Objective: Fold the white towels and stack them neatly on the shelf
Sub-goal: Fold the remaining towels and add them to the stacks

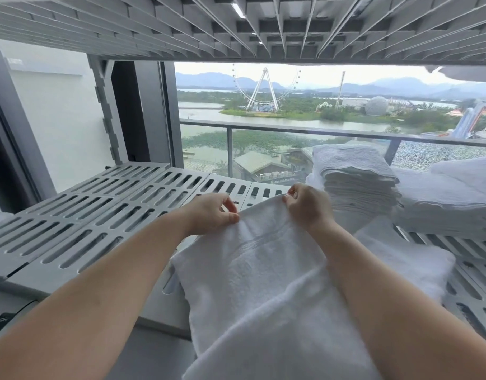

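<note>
A white towel (258, 272) lies stretched from the bottom of the view up onto the grey slotted shelf (99, 215). My left hand (211, 215) pinches its far left corner, and my right hand (307, 207) pinches the far right corner, both lifted a little above the shelf. A stack of folded white towels (357, 176) stands on the shelf just right of my right hand. Another folded pile (445, 204) sits further right.
Another slotted shelf (236, 26) hangs close overhead, with a bit of white cloth (467, 72) at its right edge. Behind the shelf is a window with a balcony rail (291, 130). A shelf upright (107, 111) stands at the back left.
</note>
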Demonstrator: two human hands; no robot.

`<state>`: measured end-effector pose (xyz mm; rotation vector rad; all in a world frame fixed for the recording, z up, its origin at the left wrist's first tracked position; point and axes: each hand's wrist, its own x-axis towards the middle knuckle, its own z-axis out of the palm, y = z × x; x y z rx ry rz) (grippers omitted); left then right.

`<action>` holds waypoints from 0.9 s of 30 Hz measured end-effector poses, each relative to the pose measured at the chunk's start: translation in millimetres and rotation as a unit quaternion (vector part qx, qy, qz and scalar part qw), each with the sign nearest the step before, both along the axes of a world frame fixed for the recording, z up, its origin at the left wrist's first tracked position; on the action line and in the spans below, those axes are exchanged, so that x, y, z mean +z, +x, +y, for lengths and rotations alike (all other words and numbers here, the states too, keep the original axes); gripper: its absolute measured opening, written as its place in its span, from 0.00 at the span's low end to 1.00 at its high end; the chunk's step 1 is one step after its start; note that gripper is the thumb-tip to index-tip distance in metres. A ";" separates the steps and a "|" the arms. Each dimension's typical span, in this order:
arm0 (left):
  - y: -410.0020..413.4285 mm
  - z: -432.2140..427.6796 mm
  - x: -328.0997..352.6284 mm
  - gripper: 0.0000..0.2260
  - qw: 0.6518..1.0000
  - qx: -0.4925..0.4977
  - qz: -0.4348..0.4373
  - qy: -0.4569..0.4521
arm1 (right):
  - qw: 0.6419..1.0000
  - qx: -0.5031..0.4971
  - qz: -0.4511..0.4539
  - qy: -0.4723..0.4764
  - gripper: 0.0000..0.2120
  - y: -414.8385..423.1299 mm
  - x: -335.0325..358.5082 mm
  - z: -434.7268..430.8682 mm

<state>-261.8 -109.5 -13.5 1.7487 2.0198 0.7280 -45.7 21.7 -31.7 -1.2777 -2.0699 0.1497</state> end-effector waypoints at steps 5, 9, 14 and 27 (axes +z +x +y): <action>-5.1 -8.0 -1.1 0.09 0.995 -0.043 -0.070 -0.057 | 1.000 -0.020 0.006 0.015 0.09 -3.5 -4.8 -0.2; -6.2 -5.0 -7.2 0.05 0.999 0.011 0.041 -0.012 | 1.000 -0.027 0.008 0.007 0.09 -4.1 -6.9 -1.4; 0.1 -4.2 -9.2 0.07 0.997 0.030 0.074 -0.009 | 0.999 -0.026 -0.013 -0.015 0.09 -1.3 4.8 -0.2; 9.0 5.7 -24.8 0.14 0.973 0.073 0.218 0.024 | 0.998 -0.031 0.030 0.043 0.15 12.1 30.6 1.8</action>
